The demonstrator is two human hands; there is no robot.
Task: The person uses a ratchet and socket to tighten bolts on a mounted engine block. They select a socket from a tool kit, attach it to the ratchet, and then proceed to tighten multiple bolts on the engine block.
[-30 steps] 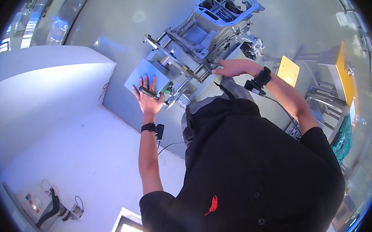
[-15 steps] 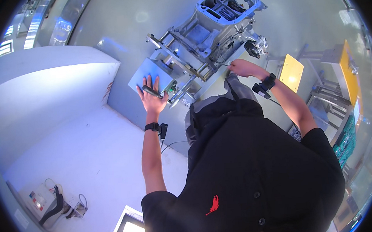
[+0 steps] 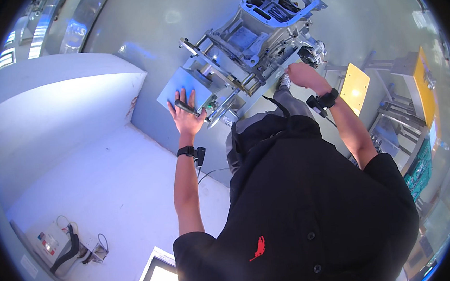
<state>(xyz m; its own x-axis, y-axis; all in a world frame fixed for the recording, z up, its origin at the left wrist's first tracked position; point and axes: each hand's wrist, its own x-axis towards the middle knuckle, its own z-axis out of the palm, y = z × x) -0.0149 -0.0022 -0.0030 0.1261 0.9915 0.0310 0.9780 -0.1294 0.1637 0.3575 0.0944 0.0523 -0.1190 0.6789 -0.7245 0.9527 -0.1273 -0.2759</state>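
My left hand (image 3: 188, 121) lies with fingers spread on the flat top of a grey box (image 3: 179, 86) at the side of a metal stand. A black crank handle (image 3: 183, 106) crosses the hand near the thumb; a metal handwheel (image 3: 222, 111) sits beside it. My right hand (image 3: 305, 76) is closed, above my shoe and close to the near right side of a grey cast-metal engine housing (image 3: 246, 37). What its fingers hold, if anything, is hidden. The housing is mounted on the stand's metal frame (image 3: 215, 68), its open blue-lit rim (image 3: 263, 20) at the far end.
A white wall block (image 3: 65, 94) stands to the left. On the right are a yellow-topped stool (image 3: 354, 89), another yellow board (image 3: 423, 85) and a bench frame (image 3: 398, 118). A teal mat (image 3: 420, 171) lies farther right. Wall fittings (image 3: 71, 250) with cables are at lower left.
My right hand has moved right and slightly up, away from the housing's frame; the thin metal rod seen at its fingers no longer shows. My left hand stays on the box.
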